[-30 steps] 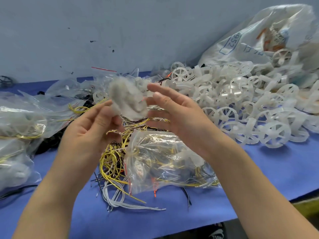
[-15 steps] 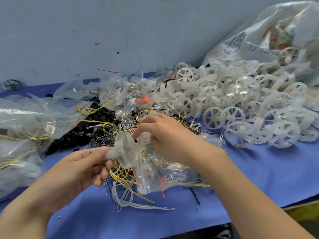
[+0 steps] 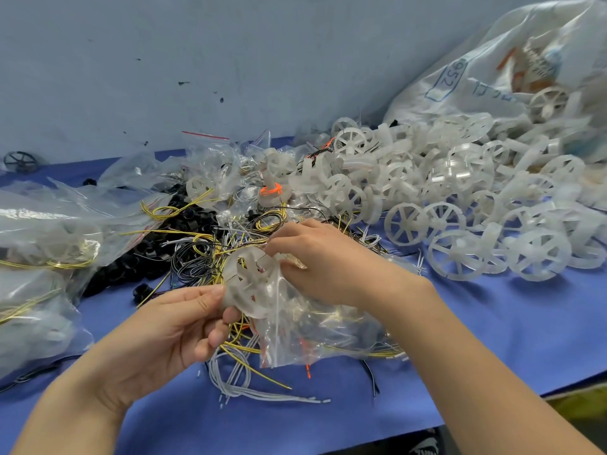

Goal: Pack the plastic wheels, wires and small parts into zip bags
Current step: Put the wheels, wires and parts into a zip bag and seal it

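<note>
Since a second ago both hands have dropped from up in the air down to just above the desk [image 3: 509, 323], near the middle of its front edge, and the wheel [image 3: 249, 284] has gone from being held up to sitting right at the mouth of the zip bag [image 3: 315, 330]. The left hand [image 3: 157, 336] pinches the wheel by its rim with thumb and fingertips. The right hand [image 3: 331, 264] has its fingers curled on the bag's top edge, holding it open as far as I can tell. The wheel looks only part way in. The bag already has wires in it and lies on a tangle of loose wires [image 3: 203, 247], so the spokes could snag a strand and drag it along, or the rim could catch the zip lip and fold the mouth closed. If the right hand's pinch slips, the bag sags and the wheel just lands on the pile. Loads left too: the heap of wheels [image 3: 460, 198] runs toward the right back corner by the sack [image 3: 492, 70], the black small parts [image 3: 131, 261] sit left of centre, and the packed bags [image 3: 39, 244] are along the left edge.
</note>
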Demonstrator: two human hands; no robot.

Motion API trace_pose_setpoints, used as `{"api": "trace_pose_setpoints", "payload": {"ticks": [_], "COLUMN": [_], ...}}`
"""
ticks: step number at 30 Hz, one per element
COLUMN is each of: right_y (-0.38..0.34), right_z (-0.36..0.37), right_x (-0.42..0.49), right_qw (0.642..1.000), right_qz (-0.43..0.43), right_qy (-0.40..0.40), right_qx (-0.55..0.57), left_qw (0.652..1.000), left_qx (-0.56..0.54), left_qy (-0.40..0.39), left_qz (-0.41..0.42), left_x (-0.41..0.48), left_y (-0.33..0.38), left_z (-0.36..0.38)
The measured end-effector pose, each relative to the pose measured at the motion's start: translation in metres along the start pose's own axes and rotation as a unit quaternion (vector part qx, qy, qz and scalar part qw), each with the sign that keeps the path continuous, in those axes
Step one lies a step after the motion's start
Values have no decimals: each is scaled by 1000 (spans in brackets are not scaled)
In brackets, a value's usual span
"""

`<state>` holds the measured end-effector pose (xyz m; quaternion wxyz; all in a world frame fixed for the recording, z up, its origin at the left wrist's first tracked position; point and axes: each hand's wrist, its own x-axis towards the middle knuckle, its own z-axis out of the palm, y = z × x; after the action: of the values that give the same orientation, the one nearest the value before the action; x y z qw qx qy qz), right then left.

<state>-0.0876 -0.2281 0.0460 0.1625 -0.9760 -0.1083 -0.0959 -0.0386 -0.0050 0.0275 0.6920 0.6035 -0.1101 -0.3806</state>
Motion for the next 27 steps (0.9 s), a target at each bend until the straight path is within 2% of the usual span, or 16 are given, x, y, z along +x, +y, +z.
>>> {"api": "trace_pose_setpoints", "payload": {"ticks": [6,13,16,20,27], "right_y": [8,5,8,8,-1], "right_z": [-5,-15,-23,-29,-27], "right_x": [-3,-3,-5,-8,-5], "right_qw": [997,991,985,979,983], "right_qz": [4,6,14,27,22], "right_qy": [19,46,62,62,45], "right_qx": [74,128,159,193,175], "left_qw": [1000,987,963,909,861], "left_qx": [11,154,263,406,474], "left_qy": [-2,-33,-41,-68,-143], "left_qz": [2,0,25,58,114], "left_x": [-3,-2,-1,1,19], "left_y": [4,14,27,37,45], "left_z": [4,18,31,44,69]}}
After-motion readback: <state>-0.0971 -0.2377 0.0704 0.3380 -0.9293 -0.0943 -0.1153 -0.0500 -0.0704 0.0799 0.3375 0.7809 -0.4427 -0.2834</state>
